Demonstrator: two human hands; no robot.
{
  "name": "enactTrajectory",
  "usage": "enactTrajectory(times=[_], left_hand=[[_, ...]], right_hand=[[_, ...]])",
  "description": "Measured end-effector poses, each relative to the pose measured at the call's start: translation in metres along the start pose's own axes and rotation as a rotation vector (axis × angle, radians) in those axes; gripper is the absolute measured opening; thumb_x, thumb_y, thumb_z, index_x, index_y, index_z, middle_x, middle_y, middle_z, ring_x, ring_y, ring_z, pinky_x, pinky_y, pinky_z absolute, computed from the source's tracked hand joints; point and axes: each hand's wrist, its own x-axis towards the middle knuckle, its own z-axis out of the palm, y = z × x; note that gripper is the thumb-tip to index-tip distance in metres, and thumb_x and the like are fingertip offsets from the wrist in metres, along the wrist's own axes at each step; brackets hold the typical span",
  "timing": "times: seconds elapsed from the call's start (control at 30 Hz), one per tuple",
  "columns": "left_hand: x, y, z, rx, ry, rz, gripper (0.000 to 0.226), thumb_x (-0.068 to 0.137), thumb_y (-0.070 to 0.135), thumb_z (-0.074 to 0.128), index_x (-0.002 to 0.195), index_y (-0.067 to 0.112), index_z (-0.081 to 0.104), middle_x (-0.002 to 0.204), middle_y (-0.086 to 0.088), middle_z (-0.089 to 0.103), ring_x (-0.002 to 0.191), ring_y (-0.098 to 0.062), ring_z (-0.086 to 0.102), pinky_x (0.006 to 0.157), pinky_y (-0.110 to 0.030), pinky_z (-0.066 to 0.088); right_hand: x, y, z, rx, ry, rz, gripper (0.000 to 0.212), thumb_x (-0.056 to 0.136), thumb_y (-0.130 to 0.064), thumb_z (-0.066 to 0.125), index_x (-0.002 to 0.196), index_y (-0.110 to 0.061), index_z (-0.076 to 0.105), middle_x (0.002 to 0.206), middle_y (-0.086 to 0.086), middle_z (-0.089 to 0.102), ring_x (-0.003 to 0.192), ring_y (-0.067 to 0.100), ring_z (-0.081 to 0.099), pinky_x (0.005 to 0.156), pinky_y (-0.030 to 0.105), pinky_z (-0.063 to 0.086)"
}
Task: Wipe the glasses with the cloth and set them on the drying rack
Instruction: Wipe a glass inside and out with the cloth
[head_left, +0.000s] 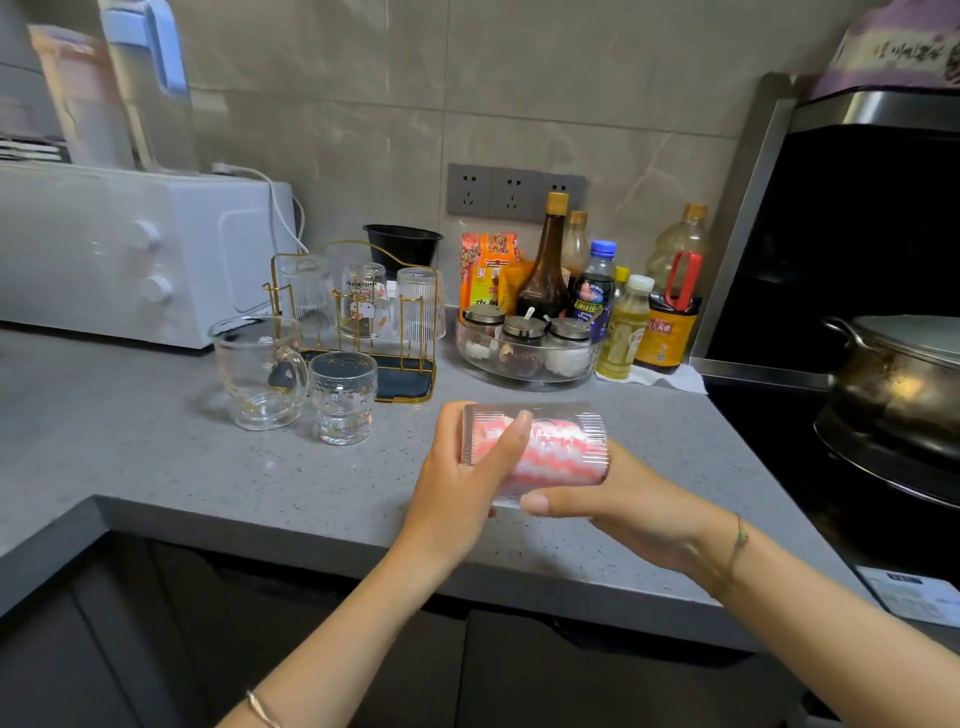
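A: What do we see closest to us?

B: Our two forearms reach in over the edge of the grey counter (156, 457). Our left hand (460, 483) grips the base end of a ribbed glass (582, 415), with the thumb across its near side and the fingers curled behind it. The glass lies on its side, held over the counter near the front edge.

A: And the other hand?

B: Our right hand (628, 501) meets the glass at its open mouth. The thumb lies along the outside wall underneath. The fingers go inside, where the pink-and-white cloth (550, 457) bunched in the glass hides them. So that hand is closed on the cloth, with the glass wall between thumb and fingers.

A: What stands beyond?

B: To the left we have a small glass (343, 397) and a clear handled cup (257, 371), both upright on the counter, just beside each other. Right behind them is the drying rack (410, 379), gold wire on a dark base.

A: Is it loaded?

B: We count three glasses upside down on its pegs: a left tumbler (306, 291), a cartoon glass (366, 304) in the middle and a right tumbler (418, 306). Both tumblers are ribbed.

A: And farther back?

B: We see a black bowl (402, 244) behind the rack and a white appliance (130, 249) to its left. To the right are a clear tray (524, 376) of lidded jars and a cluster of bottles (545, 270). A metal pot (898, 379) sits on the stove at far right, and wall sockets (514, 192) are set in the tiles.
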Motion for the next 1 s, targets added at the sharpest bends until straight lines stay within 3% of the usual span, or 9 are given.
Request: enactTrajectory(times=[0.3, 0.47, 0.53, 0.67, 0.77, 0.87, 1.0], left_hand=[[-0.004, 0.004, -0.008, 0.093, -0.015, 0.130, 0.051, 0.070, 0.066, 0.061, 0.104, 0.030, 0.048, 0.087, 0.016, 0.066, 0.077, 0.006, 0.063, 0.056, -0.013, 0.046], [0.000, 0.004, -0.013, 0.096, -0.001, 0.089, 0.045, 0.078, 0.063, 0.063, 0.103, 0.030, 0.048, 0.086, 0.024, 0.066, 0.077, 0.006, 0.063, 0.056, -0.013, 0.046], [0.001, 0.003, -0.013, 0.113, -0.007, 0.089, 0.049, 0.072, 0.068, 0.059, 0.102, 0.032, 0.047, 0.085, 0.025, 0.065, 0.077, 0.006, 0.063, 0.056, -0.013, 0.046], [0.004, -0.001, -0.012, 0.110, -0.012, 0.094, 0.053, 0.065, 0.073, 0.052, 0.101, 0.034, 0.047, 0.084, 0.024, 0.064, 0.075, 0.006, 0.062, 0.057, -0.013, 0.045], [0.004, 0.000, -0.008, 0.090, -0.035, 0.096, 0.042, 0.078, 0.068, 0.061, 0.100, 0.035, 0.046, 0.083, 0.024, 0.064, 0.075, 0.008, 0.061, 0.058, -0.015, 0.046], [0.005, 0.001, -0.003, 0.100, -0.077, 0.109, 0.033, 0.077, 0.056, 0.055, 0.100, 0.034, 0.045, 0.080, 0.028, 0.064, 0.073, 0.009, 0.061, 0.058, -0.013, 0.046], [0.008, 0.003, -0.004, 0.106, -0.122, 0.025, 0.039, 0.081, 0.077, 0.042, 0.101, 0.044, 0.041, 0.090, 0.023, 0.062, 0.080, 0.004, 0.062, 0.060, -0.020, 0.053]], right_hand=[[-0.004, -0.010, -0.009, -0.004, 0.053, 0.011, 0.039, 0.074, -0.006, 0.072, 0.111, -0.014, 0.065, 0.112, 0.006, 0.071, 0.107, 0.020, 0.066, 0.093, 0.024, 0.052], [-0.009, -0.016, -0.012, -0.030, 0.118, -0.002, 0.036, 0.068, -0.010, 0.070, 0.101, -0.021, 0.067, 0.101, -0.001, 0.075, 0.095, 0.013, 0.070, 0.081, 0.020, 0.055], [-0.009, -0.016, -0.012, -0.049, 0.110, 0.001, 0.036, 0.069, -0.009, 0.074, 0.102, -0.021, 0.067, 0.103, 0.000, 0.074, 0.097, 0.014, 0.070, 0.079, 0.019, 0.054], [-0.005, -0.014, -0.011, -0.054, 0.050, 0.011, 0.038, 0.074, -0.011, 0.071, 0.110, -0.021, 0.065, 0.112, 0.002, 0.071, 0.107, 0.018, 0.066, 0.093, 0.026, 0.052], [0.000, -0.013, -0.009, -0.020, -0.004, 0.012, 0.038, 0.079, -0.012, 0.066, 0.117, -0.014, 0.062, 0.118, 0.005, 0.069, 0.112, 0.021, 0.064, 0.099, 0.028, 0.049], [0.005, -0.014, -0.006, 0.007, 0.011, 0.011, 0.029, 0.081, -0.015, 0.068, 0.110, -0.017, 0.065, 0.114, 0.003, 0.071, 0.108, 0.018, 0.066, 0.092, 0.023, 0.051], [0.009, -0.011, -0.008, -0.020, 0.061, 0.013, 0.030, 0.081, -0.022, 0.062, 0.110, -0.016, 0.065, 0.111, 0.004, 0.071, 0.105, 0.020, 0.067, 0.095, 0.028, 0.051]])
